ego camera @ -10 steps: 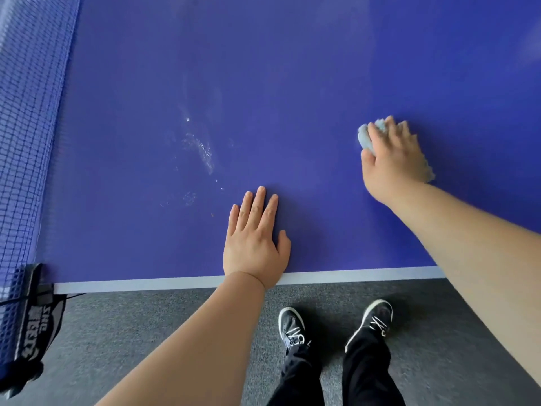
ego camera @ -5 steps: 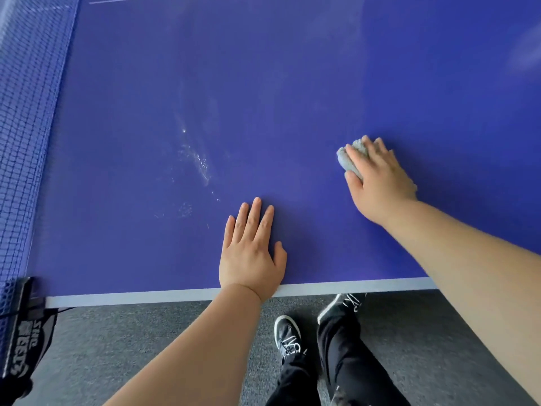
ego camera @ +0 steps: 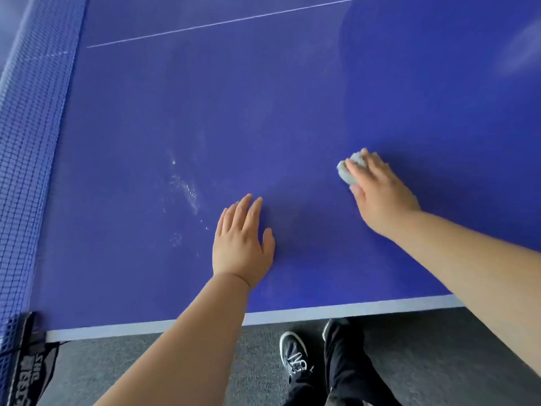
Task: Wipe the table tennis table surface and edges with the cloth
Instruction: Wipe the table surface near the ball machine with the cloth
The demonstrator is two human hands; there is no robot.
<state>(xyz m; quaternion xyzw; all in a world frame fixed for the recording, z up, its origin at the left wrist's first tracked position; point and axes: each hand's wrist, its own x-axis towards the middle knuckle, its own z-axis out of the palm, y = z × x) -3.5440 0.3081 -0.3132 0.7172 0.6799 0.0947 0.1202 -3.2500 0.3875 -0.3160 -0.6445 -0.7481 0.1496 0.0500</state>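
The blue table tennis table (ego camera: pixel 263 112) fills most of the view, with a white line along its near edge (ego camera: pixel 322 313). My right hand (ego camera: pixel 380 194) presses a bunched grey cloth (ego camera: pixel 347 171) onto the surface at centre right; most of the cloth is hidden under the fingers. My left hand (ego camera: pixel 241 244) lies flat on the table near the front edge, fingers straight and together. White dusty smears (ego camera: pixel 186 191) mark the surface just left of the left hand.
The blue net (ego camera: pixel 26 171) runs along the left side, with its black clamp post (ego camera: pixel 26 367) at the table's near corner. A thin white centre line (ego camera: pixel 234 22) crosses the far surface. Grey carpet (ego camera: pixel 117 370) and my shoe (ego camera: pixel 294 358) lie below the edge.
My right hand has slid the cloth leftward and nearer to me across the table. The left hand has stayed planted. My feet have shifted, one shoe now hidden.
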